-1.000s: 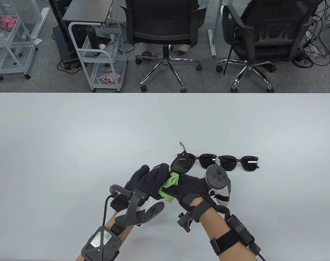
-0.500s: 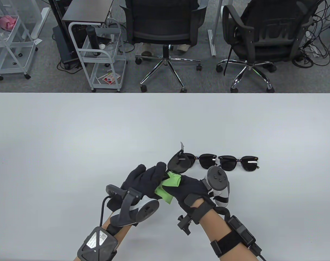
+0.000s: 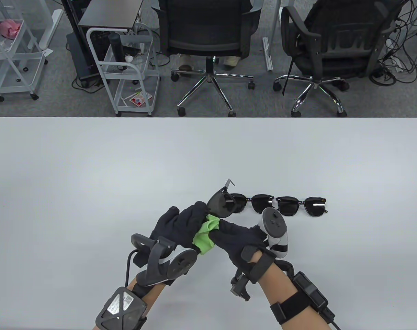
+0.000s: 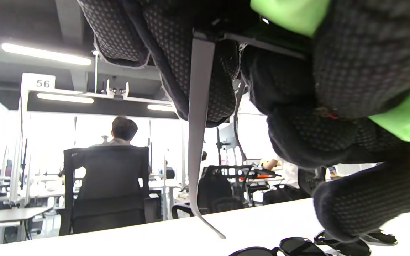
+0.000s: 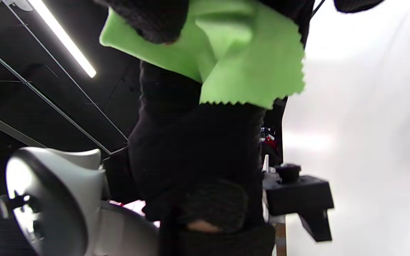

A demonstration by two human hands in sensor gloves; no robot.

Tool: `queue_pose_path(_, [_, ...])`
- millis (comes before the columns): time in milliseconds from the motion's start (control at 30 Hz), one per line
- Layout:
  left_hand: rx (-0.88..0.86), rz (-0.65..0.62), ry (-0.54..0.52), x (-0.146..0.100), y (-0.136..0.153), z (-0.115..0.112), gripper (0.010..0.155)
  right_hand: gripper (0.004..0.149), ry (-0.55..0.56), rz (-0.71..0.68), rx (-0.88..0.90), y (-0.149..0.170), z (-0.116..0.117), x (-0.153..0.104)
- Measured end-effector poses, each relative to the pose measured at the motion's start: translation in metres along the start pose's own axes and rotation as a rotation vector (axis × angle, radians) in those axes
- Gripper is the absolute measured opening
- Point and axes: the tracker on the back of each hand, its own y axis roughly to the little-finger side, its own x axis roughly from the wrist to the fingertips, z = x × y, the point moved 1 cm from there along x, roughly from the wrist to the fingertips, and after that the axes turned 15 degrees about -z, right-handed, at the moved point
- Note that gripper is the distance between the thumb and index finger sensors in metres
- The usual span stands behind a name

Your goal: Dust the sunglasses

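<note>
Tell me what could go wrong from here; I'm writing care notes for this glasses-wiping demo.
1. The held sunglasses hang over the two pairs on the table; lowering them could knock the nearer pair.
2. The left hand grips near one lens while the right hand rubs with the green cloth; hard pressure might strain the frame.
3. The open temple arm sticks out and could snag.

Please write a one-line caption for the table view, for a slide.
Left hand holds sunglasses while right hand wipes with a green cloth; two more pairs lie on the table.
</note>
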Motion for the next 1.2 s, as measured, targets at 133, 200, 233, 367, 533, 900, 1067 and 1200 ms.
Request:
queue_pose_path(133, [0.01, -0.001, 0.048, 0.004, -0.006, -0.003, 0.099, 0.049, 0.1, 0.002, -0.199, -0.006, -0.002, 0.0])
queue_pose_path(200, [0.023, -0.02, 0.034, 0.005, -0.012, -0.004, 0.1, 0.045, 0.167, 0.01, -0.289, -0.009, 0.0, -0.003])
queue_pose_path(233, [0.069, -0.035, 0.033, 0.006, -0.016, -0.004, 0.1, 0.043, 0.225, 0.016, -0.335, -0.011, 0.001, -0.004])
queue_pose_path(367, [0.096, -0.021, 0.027, 0.007, -0.015, -0.002, 0.1, 0.042, 0.217, -0.016, -0.349, -0.013, 0.001, -0.002])
queue_pose_path(533, [0.08, -0.005, 0.04, 0.005, -0.006, -0.005, 0.098, 0.049, 0.114, -0.039, -0.39, -0.022, 0.001, 0.001])
queue_pose_path(900, [0.003, 0.11, 0.167, -0.007, 0.043, -0.022, 0.094, 0.044, 0.346, -0.251, -0.642, -0.078, -0.041, -0.014])
queue_pose_path(1067, [0.004, 0.042, 0.215, -0.007, 0.046, -0.032, 0.092, 0.045, 0.462, -0.412, -0.853, -0.11, -0.058, -0.026])
queue_pose_path(1200, [-0.024, -0.049, 0.227, -0.007, 0.042, -0.035, 0.092, 0.046, 0.362, -0.4, -0.912, -0.107, -0.052, -0.021])
